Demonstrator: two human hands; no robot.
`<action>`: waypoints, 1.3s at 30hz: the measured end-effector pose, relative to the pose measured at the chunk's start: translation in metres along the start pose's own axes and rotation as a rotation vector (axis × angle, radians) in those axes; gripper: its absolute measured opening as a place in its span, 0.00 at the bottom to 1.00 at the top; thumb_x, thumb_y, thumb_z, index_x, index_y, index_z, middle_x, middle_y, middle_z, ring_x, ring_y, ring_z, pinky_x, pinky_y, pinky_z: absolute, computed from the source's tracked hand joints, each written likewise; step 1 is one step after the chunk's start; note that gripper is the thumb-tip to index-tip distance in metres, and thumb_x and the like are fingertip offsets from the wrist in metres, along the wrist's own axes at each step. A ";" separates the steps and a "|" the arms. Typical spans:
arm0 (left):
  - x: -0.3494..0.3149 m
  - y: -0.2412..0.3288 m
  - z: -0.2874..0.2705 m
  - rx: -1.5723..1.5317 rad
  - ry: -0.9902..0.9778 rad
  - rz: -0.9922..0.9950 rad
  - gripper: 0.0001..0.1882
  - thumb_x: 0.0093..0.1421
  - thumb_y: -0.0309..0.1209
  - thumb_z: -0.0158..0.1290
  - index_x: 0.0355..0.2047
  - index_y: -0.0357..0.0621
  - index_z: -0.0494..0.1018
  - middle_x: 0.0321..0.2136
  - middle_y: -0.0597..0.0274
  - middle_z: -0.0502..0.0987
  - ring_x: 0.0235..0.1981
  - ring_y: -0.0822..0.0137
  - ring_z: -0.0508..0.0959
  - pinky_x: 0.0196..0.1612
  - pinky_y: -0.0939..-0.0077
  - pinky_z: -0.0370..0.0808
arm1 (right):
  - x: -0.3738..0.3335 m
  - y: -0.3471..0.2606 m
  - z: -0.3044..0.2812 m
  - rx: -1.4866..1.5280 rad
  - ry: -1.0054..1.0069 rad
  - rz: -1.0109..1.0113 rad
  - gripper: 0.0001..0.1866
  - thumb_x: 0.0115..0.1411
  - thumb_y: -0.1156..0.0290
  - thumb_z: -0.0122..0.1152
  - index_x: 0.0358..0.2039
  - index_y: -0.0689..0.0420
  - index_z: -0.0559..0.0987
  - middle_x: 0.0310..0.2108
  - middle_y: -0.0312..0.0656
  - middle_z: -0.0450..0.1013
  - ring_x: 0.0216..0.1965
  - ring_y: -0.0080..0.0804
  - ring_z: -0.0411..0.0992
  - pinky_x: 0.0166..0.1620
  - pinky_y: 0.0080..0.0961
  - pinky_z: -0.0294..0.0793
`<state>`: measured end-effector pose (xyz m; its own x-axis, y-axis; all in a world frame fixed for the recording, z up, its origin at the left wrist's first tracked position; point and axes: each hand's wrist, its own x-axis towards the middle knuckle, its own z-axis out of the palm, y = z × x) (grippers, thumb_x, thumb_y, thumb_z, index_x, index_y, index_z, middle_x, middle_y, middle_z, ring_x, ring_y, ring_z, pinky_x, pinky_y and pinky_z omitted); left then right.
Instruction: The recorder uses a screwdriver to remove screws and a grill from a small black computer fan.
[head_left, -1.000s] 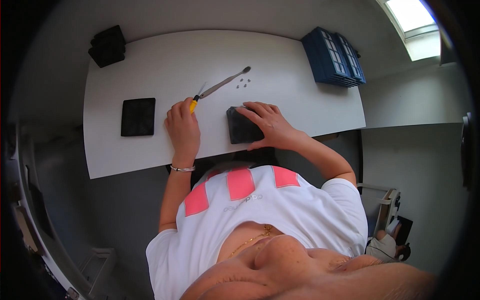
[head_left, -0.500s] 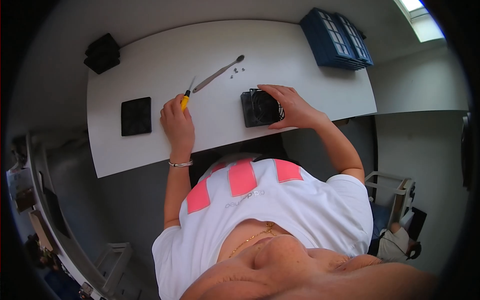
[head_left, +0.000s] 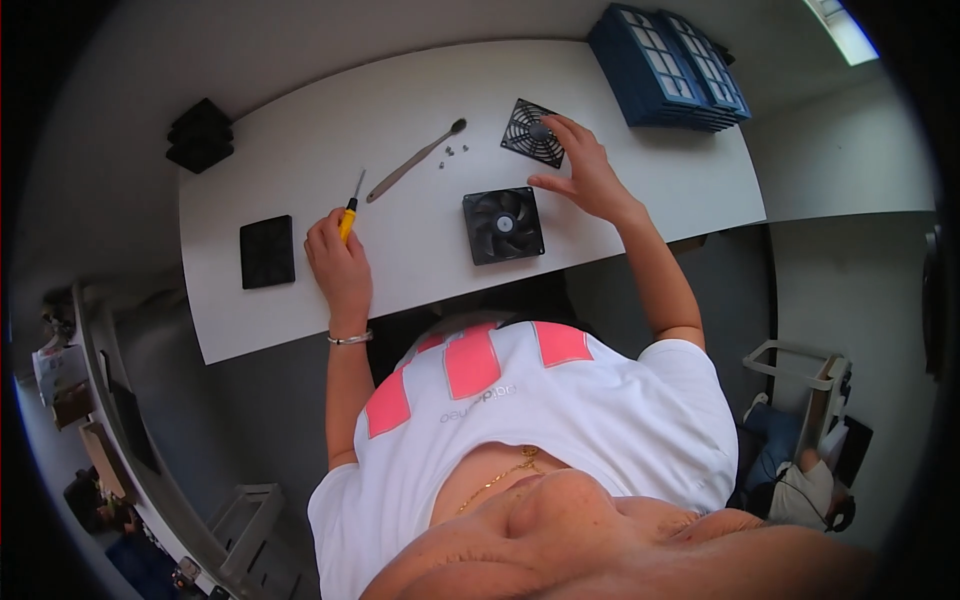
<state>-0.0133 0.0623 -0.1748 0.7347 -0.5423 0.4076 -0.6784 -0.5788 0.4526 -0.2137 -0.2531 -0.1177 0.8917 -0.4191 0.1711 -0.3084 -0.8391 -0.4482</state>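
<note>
Desk (head_left: pixel 310 140), white and bowed by the wide lens, seen from above by the person working at it. At its far left corner stand dark stacked blocks (head_left: pixel 200 135), their details lost in shadow. Nearer the person, a flat black square (head_left: pixel 267 251) lies on the left part of the surface. Just right of that, the left hand (head_left: pixel 338 262), with a silver bracelet (head_left: pixel 350 338) at the wrist, holds a screwdriver (head_left: pixel 347 226); its fingers are curled around the yellow handle, and the thin shaft points away from the person. Beyond the shaft, a grey-handled brush (head_left: pixel 412 165) lies at a slant, its dark head toward the far right. Beside the brush head sit a few small grey bits (head_left: pixel 450 153), too tiny to make out clearly. Around the middle, close to the near edge, a square black fan (head_left: pixel 503 226) lies face up, blades and pale round hub showing. Farther back and slightly right, a black ringed grille (head_left: pixel 530 130) is apart from the fan. The right hand (head_left: pixel 592 178) reaches to the grille's right side, fingers extended over its edge and thumb spread away; whether they press on it cannot be told. At the far right corner stand blue stacked trays (head_left: pixel 650 90) with pale grid panels.
</note>
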 end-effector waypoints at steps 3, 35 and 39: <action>0.001 0.003 -0.002 0.005 -0.039 -0.049 0.19 0.64 0.23 0.49 0.55 0.40 0.67 0.51 0.51 0.69 0.53 0.52 0.69 0.57 0.61 0.68 | -0.037 -0.029 -0.006 0.222 -0.173 -0.165 0.57 0.42 0.51 0.79 0.69 0.51 0.57 0.67 0.50 0.55 0.68 0.51 0.53 0.67 0.44 0.55; 0.034 0.044 0.020 0.109 -0.123 0.164 0.17 0.54 0.20 0.52 0.46 0.40 0.73 0.35 0.51 0.74 0.40 0.52 0.76 0.42 0.62 0.78 | -0.054 -0.075 0.050 0.153 -0.028 -0.208 0.56 0.34 0.58 0.82 0.65 0.51 0.63 0.62 0.42 0.61 0.61 0.44 0.61 0.61 0.43 0.56; 0.023 0.033 0.018 -0.042 -0.051 0.110 0.14 0.57 0.21 0.49 0.45 0.38 0.72 0.36 0.49 0.74 0.38 0.52 0.78 0.42 0.59 0.76 | -0.058 -0.074 0.048 0.143 -0.025 -0.174 0.57 0.34 0.58 0.82 0.65 0.51 0.63 0.62 0.42 0.60 0.62 0.45 0.60 0.62 0.43 0.56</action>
<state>-0.0188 0.0195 -0.1643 0.6535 -0.6321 0.4164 -0.7532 -0.4887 0.4403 -0.2272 -0.1502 -0.1367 0.9360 -0.2616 0.2357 -0.1003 -0.8398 -0.5335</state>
